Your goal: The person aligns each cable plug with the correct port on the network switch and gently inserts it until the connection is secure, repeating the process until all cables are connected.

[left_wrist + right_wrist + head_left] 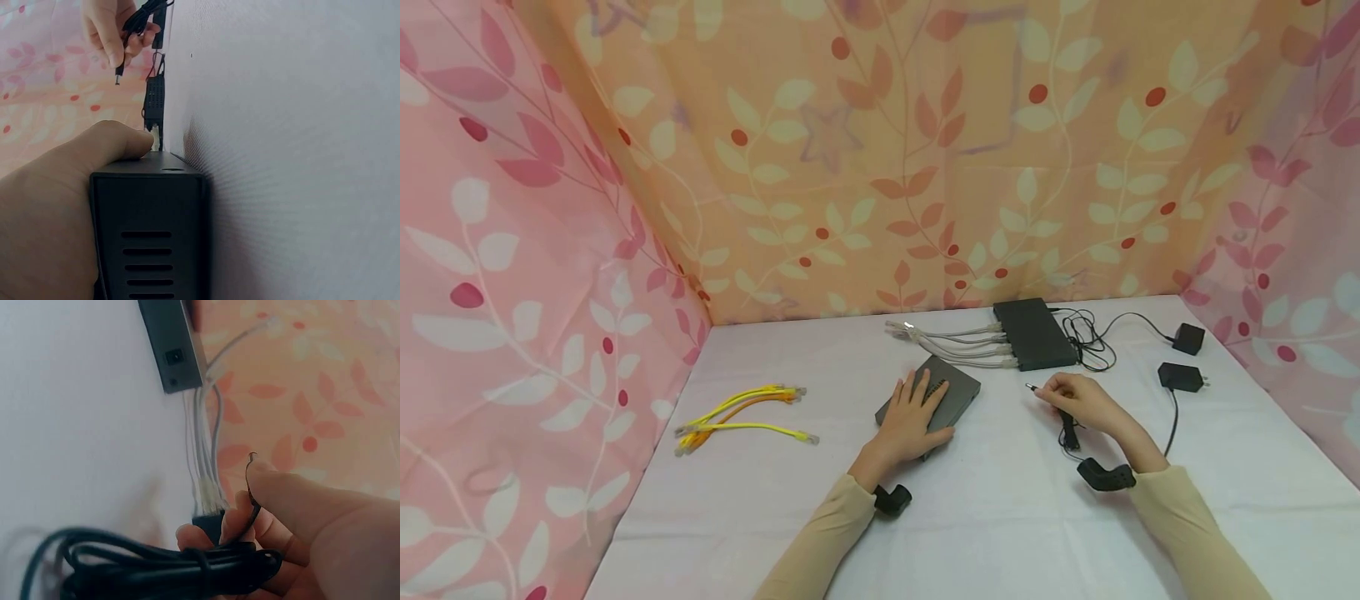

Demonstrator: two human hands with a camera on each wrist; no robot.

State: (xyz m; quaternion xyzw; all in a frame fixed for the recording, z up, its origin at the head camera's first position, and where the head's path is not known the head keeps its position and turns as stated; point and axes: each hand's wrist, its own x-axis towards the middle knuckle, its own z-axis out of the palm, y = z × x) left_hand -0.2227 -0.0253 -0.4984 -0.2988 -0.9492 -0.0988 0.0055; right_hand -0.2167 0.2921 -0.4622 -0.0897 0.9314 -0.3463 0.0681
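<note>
My left hand [912,425] lies with spread fingers on top of a dark grey network switch [964,390], which sits tilted on the white table. In the left wrist view the thumb [115,139] rests over the edge of its vented casing. To the right, my right hand [1086,402] pinches the plug end of a black power cable [1067,429], and the metal barrel tip [117,80] points out past the fingertips. A tied cable bundle [156,575] hangs below those fingers. The switch's power socket [176,357] faces the right hand, apart from the plug.
Behind stands a second black switch [1037,333] with several grey network cables [955,346] plugged in and its own power adapter [1188,338]. Another adapter [1180,377] lies at right, its cord running toward the right forearm. Yellow and orange network cables [745,427] lie at left. Patterned curtains enclose the table.
</note>
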